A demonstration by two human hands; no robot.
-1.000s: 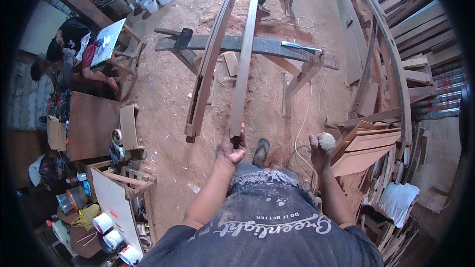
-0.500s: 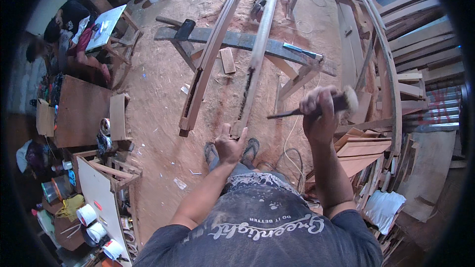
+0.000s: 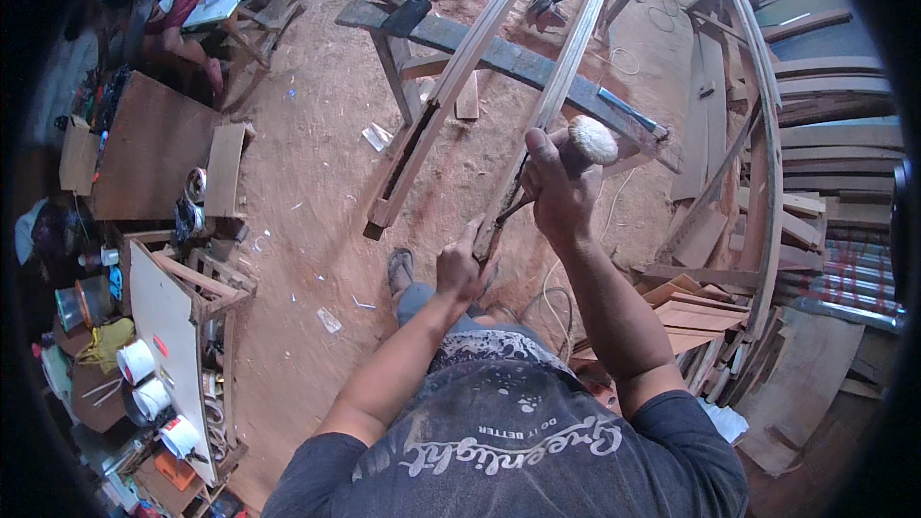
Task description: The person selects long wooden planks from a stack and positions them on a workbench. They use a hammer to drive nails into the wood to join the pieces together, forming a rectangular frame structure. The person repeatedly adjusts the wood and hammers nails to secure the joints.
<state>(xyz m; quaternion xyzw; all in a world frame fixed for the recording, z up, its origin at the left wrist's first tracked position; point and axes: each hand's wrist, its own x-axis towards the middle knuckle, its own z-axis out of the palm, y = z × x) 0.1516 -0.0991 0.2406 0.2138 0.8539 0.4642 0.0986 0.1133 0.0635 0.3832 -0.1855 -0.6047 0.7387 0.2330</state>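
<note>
My right hand (image 3: 564, 190) is closed around a chisel (image 3: 593, 141) with a pale, mushroomed handle end turned up. Its dark blade slants down to the slotted part of a long wooden beam (image 3: 568, 62), where the exact tip contact is hard to make out. At the beam's near end my left hand (image 3: 460, 264) is wrapped round the wood. To the left lies a second, redder beam (image 3: 443, 101) with a long slot near its end. Both beams rest across a low trestle bench (image 3: 513, 58).
A dark-headed mallet (image 3: 407, 15) and a blue and white long tool (image 3: 628, 107) lie on the bench. Stacked boards (image 3: 835, 125) and a long frame line the right. Cabinets and white buckets (image 3: 136, 361) stand left, with a person seated farther back. Cables trail over the floor.
My right hand has brought the chisel left and down to the right-hand beam, turning its handle end up. My left hand has closed on the beam's end. The view has shifted.
</note>
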